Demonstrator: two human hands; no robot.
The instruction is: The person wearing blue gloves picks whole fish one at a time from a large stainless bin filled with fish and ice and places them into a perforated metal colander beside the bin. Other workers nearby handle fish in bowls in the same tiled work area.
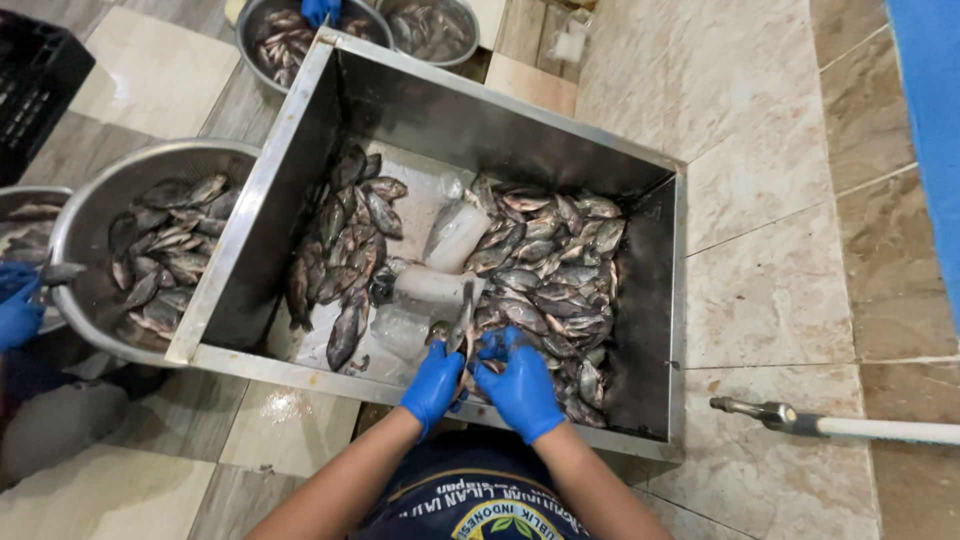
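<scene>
Both my hands wear blue gloves and meet over the near edge of a steel box (300, 150) full of small dark fish (545, 275). My left hand (436, 384) and my right hand (520, 385) together grip one small fish (468, 352) between them, held just above the pile. A thin blade-like tool (466, 312) sticks up from between my hands. Several clear ice blocks (452, 236) lie among the fish in the middle of the box.
A large steel basin (85, 215) of fish stands left of the box, with another person's blue-gloved hand (18, 312) beside it. Two more fish basins (285, 35) stand behind. A black crate (35, 75) is far left, and a white-handled tool (850, 425) lies on the tiles right.
</scene>
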